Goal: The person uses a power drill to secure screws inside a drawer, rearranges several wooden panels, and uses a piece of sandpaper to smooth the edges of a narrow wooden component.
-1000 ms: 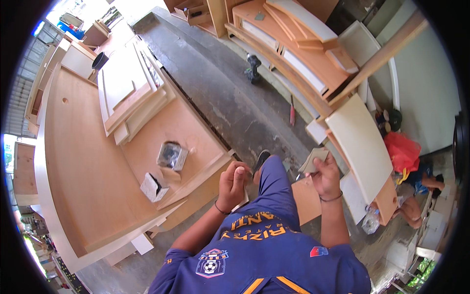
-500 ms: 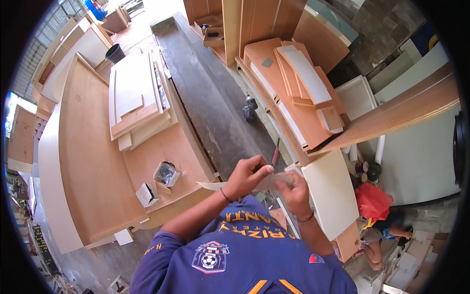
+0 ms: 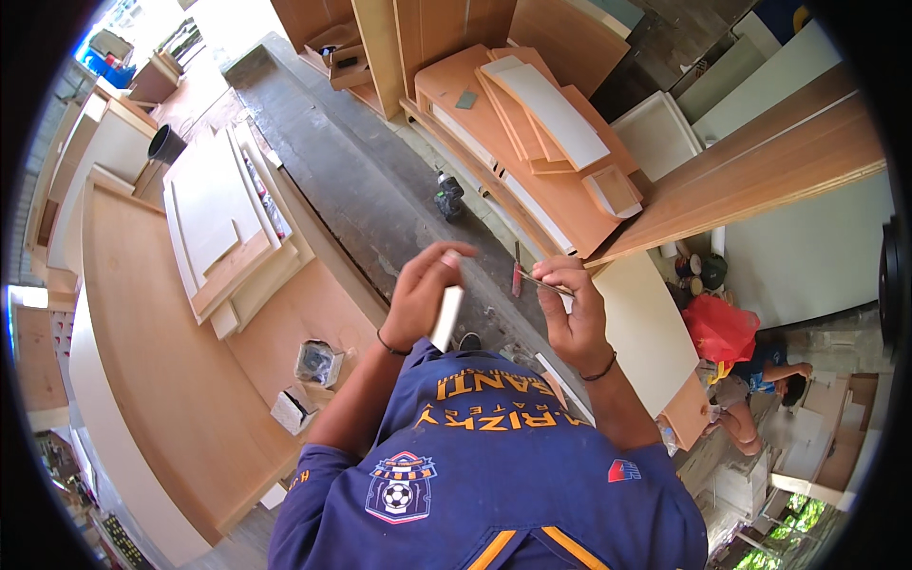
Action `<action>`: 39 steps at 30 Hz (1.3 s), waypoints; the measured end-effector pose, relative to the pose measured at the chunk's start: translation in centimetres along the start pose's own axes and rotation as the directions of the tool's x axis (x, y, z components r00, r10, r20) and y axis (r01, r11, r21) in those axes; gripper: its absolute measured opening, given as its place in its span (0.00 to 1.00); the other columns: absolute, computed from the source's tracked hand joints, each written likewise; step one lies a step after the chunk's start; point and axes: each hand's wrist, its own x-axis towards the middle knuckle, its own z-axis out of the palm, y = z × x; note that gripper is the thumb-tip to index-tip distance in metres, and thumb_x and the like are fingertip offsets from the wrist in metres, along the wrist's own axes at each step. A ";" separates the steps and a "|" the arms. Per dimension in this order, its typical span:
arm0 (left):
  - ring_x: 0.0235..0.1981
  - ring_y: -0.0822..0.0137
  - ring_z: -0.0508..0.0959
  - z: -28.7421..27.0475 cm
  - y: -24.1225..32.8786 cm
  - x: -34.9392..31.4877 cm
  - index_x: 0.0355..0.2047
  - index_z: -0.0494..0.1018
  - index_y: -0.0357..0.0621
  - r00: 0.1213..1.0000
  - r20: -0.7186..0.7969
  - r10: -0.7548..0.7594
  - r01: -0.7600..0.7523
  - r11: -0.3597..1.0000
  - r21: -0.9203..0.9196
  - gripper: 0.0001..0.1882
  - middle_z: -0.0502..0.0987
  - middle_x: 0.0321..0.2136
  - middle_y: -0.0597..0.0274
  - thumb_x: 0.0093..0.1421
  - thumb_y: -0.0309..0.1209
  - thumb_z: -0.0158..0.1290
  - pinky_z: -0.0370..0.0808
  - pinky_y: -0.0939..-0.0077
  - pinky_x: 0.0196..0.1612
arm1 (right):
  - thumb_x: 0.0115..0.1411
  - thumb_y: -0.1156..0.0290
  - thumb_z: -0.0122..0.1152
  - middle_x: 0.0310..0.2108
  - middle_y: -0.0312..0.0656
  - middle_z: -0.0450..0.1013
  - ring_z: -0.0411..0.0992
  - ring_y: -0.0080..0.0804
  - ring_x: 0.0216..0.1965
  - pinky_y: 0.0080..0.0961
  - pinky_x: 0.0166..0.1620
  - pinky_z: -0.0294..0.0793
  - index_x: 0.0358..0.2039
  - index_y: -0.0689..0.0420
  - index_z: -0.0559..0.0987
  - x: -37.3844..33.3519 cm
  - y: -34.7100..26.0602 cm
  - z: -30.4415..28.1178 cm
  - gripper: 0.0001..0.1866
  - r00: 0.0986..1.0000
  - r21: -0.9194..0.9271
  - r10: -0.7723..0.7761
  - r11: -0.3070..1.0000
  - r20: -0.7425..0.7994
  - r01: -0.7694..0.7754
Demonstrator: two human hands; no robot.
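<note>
My left hand (image 3: 418, 296) is closed round a short white strip (image 3: 446, 319), which points down toward my shirt. Motion slightly blurs its fingers and the strip. In a pinch between thumb and fingers, my right hand (image 3: 576, 309) holds a thin, dark metal piece (image 3: 549, 284); its exact kind is too small to tell. The two hands are apart in front of my chest. Just beyond the right hand, a slim red-handled tool (image 3: 517, 278) lies below on the grey surface.
A cordless drill (image 3: 448, 197) stands farther off beside stacked wood panels (image 3: 446, 85). To the left is a wide wooden panel (image 3: 142, 313) carrying white boards (image 3: 211, 228) and an opened small box (image 3: 318, 364). A person (image 3: 746, 399) crouches at right near a red bag (image 3: 717, 328).
My hands have moved apart: the left went left with the white strip, the right rose slightly and now shows a thin metal piece. The view has shifted, sliding the surroundings leftward.
</note>
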 end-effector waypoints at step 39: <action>0.17 0.82 0.66 -12.7 9.7 13.2 0.43 0.71 0.33 0.958 0.276 -0.084 0.150 0.962 -0.230 0.30 0.76 0.32 0.61 0.56 0.51 0.56 0.63 0.89 0.19 | 0.37 0.67 0.77 0.52 0.44 0.70 0.67 0.45 0.53 0.38 0.54 0.68 0.44 0.54 0.75 22.4 5.1 11.0 0.31 0.946 0.111 -0.158 0.985 0.282 0.132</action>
